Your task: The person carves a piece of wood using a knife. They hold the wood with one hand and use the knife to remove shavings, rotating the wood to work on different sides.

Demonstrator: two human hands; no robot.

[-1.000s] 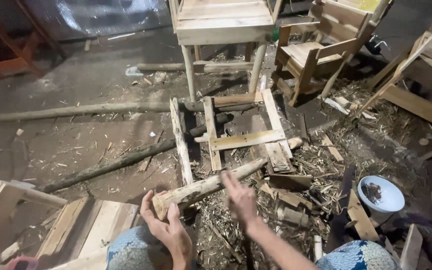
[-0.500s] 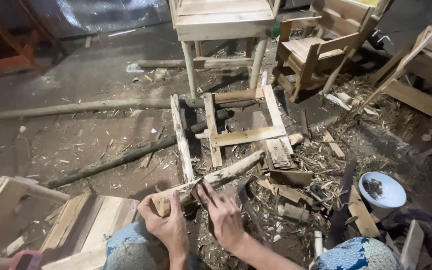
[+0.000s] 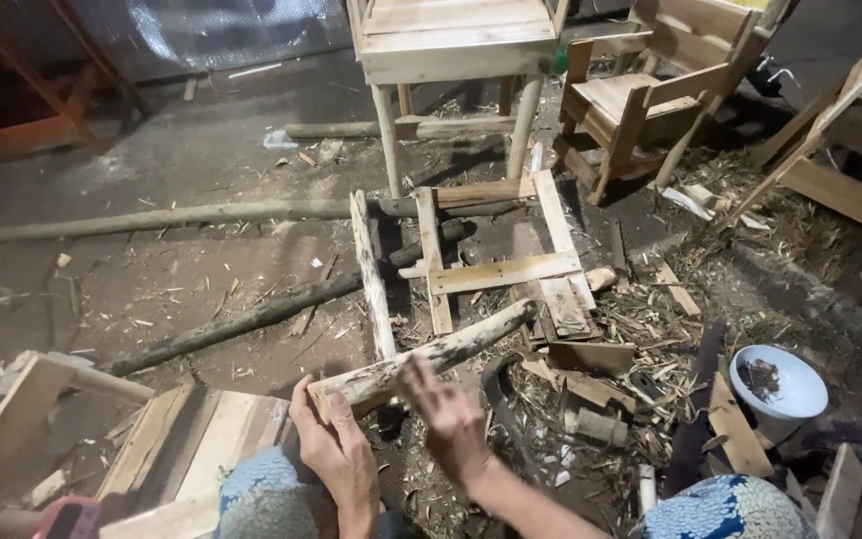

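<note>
Left hand (image 3: 336,454): fingers wrapped around near end of wooden stick (image 3: 421,361) | Right hand (image 3: 448,419): fingers spread, beside stick | Floor (image 3: 202,160): wood scraps.

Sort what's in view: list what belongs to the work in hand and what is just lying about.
In hand:
- rough wooden stick, near end held by the left hand
- right hand, open beside the stick, blurred
- flat wooden frame on the ground at the stick's far end

Lying about:
- white bowl
- small wooden chair
- wooden stool
- long pole
- wood shavings
</note>
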